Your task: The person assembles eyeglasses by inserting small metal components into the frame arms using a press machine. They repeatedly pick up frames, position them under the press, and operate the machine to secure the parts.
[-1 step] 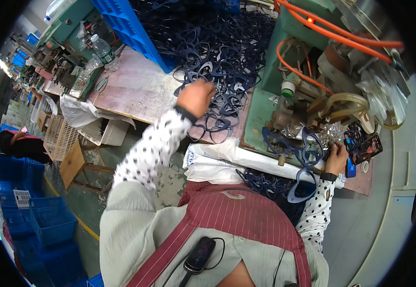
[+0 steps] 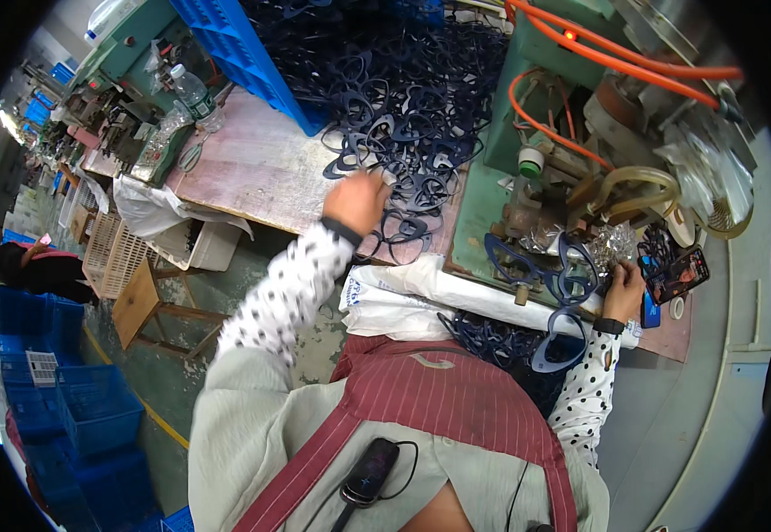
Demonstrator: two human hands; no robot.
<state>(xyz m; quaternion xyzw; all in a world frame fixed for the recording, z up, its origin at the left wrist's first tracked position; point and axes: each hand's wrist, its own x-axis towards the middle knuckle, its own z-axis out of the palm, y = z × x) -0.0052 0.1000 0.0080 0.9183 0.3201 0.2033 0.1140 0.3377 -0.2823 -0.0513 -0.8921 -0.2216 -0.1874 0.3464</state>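
Observation:
Dark blue plastic eyeglass frames (image 2: 421,115) lie in a big tangled heap on the worktable. My left hand (image 2: 356,204) is at the near left edge of this heap, its fingers curled together; what they hold, if anything, I cannot make out. A few loose frames (image 2: 403,229) lie just right of it. My right hand (image 2: 623,293) is at the right end of the green machine, fingers closed beside a pile of small shiny metal parts (image 2: 614,248); their contents are hidden. Blue frames (image 2: 571,275) hang at the machine's front edge, left of this hand.
A blue crate (image 2: 252,62) stands tipped beside the heap. The green machine (image 2: 483,204) has orange hoses (image 2: 571,142) above it. A phone (image 2: 678,277) leans right of my right hand. A water bottle (image 2: 192,96) stands at the left; a wooden stool (image 2: 150,306) is below the table.
My left hand has drawn slightly back toward me and down, along the edge of the heap. My right hand stays almost in the same place.

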